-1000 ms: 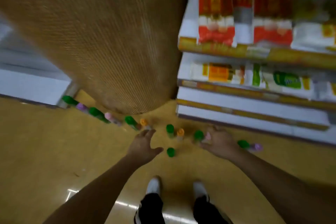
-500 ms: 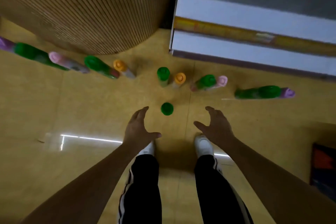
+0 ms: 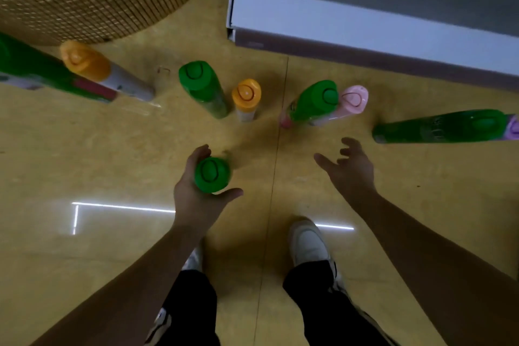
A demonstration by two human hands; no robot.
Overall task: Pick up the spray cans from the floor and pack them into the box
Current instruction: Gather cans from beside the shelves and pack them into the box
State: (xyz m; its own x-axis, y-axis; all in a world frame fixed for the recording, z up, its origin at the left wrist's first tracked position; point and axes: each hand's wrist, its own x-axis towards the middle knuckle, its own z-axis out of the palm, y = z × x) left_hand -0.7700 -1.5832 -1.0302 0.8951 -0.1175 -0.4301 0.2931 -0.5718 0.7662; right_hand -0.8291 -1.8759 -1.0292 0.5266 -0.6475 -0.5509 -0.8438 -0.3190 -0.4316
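My left hand (image 3: 202,199) curled fingers and thumb round the upright green-capped can (image 3: 212,174), gripping near its top, I judge to lift it straight. Right of that grip, my right hand (image 3: 351,171) hovered spread and empty, likely for the next can. Beyond the grip stood an orange-capped can (image 3: 246,95) and a pink-capped can (image 3: 355,98). No box was in view.

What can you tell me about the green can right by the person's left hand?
The green spray can is upright, seen from above, so mainly its round, glossy green plastic-looking cap with an oval button shows; the body is hidden. The left hand curls round it, fingers on the far side, thumb on the near side. It is apart from the other cans.
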